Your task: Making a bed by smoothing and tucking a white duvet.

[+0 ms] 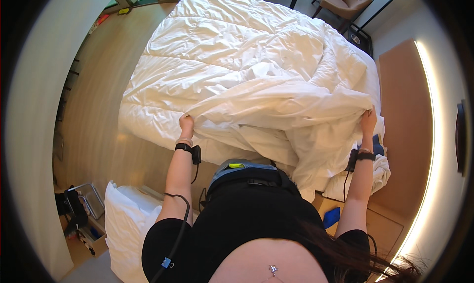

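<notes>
A white duvet cover stretches between my two hands along the near side of the bed. My left hand is closed on its left part. At the right, near the head of the bed, my right hand grips the other end. Behind the held cloth, a quilted white duvet lies rumpled over the bed. The cloth's near part hangs in loose folds down toward my waist. Each wrist wears a black strap with a small black box.
A padded headboard with a light strip borders the right. White bedding lies at the lower left. Beside my right arm are a crumpled white towel and a blue item. A beige chair stands beyond the bed.
</notes>
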`<state>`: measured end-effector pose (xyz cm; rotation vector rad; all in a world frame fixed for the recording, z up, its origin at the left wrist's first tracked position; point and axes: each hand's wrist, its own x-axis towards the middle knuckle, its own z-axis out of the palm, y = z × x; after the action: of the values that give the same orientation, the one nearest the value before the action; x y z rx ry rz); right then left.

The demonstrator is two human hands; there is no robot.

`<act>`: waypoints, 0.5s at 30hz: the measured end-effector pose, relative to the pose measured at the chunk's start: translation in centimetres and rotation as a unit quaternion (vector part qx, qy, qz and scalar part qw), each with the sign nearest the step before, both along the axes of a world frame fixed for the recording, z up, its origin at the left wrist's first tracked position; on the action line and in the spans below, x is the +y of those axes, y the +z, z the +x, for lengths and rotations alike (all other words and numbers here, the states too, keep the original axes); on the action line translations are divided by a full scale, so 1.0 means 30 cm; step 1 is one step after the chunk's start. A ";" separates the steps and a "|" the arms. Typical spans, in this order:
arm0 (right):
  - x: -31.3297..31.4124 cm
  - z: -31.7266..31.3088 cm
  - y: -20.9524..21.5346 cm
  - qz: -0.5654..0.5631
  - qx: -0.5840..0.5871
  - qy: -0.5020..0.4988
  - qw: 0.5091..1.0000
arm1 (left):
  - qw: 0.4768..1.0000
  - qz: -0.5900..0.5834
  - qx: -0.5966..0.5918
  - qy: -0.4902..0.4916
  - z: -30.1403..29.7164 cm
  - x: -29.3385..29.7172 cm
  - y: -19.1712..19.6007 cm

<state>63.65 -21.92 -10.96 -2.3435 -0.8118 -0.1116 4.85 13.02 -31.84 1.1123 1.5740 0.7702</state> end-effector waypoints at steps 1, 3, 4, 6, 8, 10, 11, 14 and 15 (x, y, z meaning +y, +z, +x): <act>-0.028 0.063 -0.021 -0.042 -0.040 -0.040 0.998 | 0.999 -0.022 -0.046 -0.013 -0.001 0.008 -0.009; -0.103 0.175 -0.058 -0.158 -0.082 -0.133 0.975 | 0.994 -0.023 -0.080 -0.067 0.089 0.010 -0.026; 0.019 0.059 -0.091 -0.194 -0.092 -0.148 0.965 | 0.993 -0.020 -0.077 -0.088 0.029 0.001 -0.025; 0.154 -0.184 -0.111 -0.161 -0.170 -0.060 0.970 | 0.987 -0.082 -0.096 -0.096 0.036 -0.020 -0.002; 0.234 -0.419 -0.184 -0.058 -0.173 0.113 0.977 | 0.975 -0.143 -0.123 -0.114 0.082 -0.034 0.031; 0.322 -0.722 -0.197 -0.184 0.027 0.271 0.944 | 0.967 -0.176 -0.133 -0.124 0.090 -0.049 0.044; 0.351 -0.822 -0.238 -0.217 0.126 0.335 0.908 | 0.967 -0.177 -0.134 -0.126 0.094 -0.050 0.044; 0.428 -0.964 -0.438 -0.323 0.210 0.456 0.803 | 0.963 -0.169 -0.160 -0.139 0.096 -0.060 0.042; 0.448 -0.982 -0.490 -0.323 0.210 0.458 0.801 | 0.971 -0.127 -0.145 -0.138 0.103 -0.072 0.047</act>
<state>34.19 -8.49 -25.66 -2.0849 -1.8299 1.2197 7.94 10.85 -30.43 0.9553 1.2019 0.5009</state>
